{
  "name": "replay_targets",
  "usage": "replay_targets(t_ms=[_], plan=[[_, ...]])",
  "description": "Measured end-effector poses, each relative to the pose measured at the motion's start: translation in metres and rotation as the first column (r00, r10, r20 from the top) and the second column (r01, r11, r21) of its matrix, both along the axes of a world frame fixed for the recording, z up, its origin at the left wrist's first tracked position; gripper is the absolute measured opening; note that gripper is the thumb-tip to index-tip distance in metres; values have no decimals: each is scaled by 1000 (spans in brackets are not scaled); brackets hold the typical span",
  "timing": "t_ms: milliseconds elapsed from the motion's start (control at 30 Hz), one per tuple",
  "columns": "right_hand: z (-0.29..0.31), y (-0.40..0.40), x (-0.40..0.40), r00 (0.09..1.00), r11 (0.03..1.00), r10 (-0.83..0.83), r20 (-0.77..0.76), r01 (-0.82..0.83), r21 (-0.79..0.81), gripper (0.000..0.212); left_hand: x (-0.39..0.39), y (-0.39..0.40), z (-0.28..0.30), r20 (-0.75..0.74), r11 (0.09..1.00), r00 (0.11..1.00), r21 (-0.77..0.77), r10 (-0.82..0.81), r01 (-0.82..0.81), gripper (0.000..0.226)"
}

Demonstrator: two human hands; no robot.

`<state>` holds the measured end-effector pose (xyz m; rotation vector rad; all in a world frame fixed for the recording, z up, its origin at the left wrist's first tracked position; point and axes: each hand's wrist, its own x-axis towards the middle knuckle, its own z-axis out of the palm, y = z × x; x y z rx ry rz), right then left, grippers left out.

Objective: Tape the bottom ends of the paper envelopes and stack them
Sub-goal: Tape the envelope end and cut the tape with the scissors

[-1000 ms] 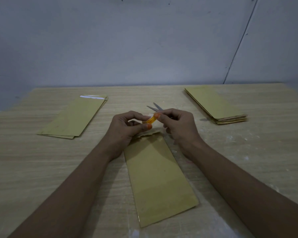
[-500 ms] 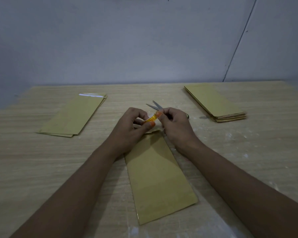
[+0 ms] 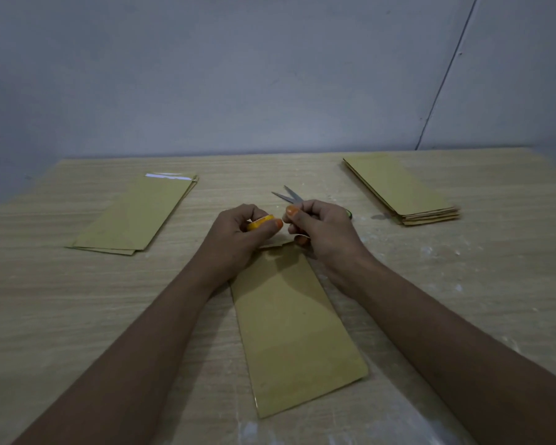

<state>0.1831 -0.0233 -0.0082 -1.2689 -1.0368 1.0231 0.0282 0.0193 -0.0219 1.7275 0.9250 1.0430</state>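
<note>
My left hand (image 3: pixel 238 234) grips the tape roll (image 3: pixel 260 222); right hand (image 3: pixel 318 229) fingers pinch its loose end. The envelope (image 3: pixel 289 319) lies centre-frame, thin, floppy; I'd lift it by an edge.

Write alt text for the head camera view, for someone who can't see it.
Two bare hands work above a brown paper envelope on a wooden table: the left hand grips a small yellow tape roll, the right hand pinches near it. Scissors lie just beyond, with envelope stacks far left and far right.
</note>
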Motion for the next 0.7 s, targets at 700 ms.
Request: replay_targets(t_ms=[700], plan=[[5, 5, 21, 992, 999, -25, 125, 28, -27, 22, 2, -2, 0, -13, 984, 984, 5, 177, -177, 32]])
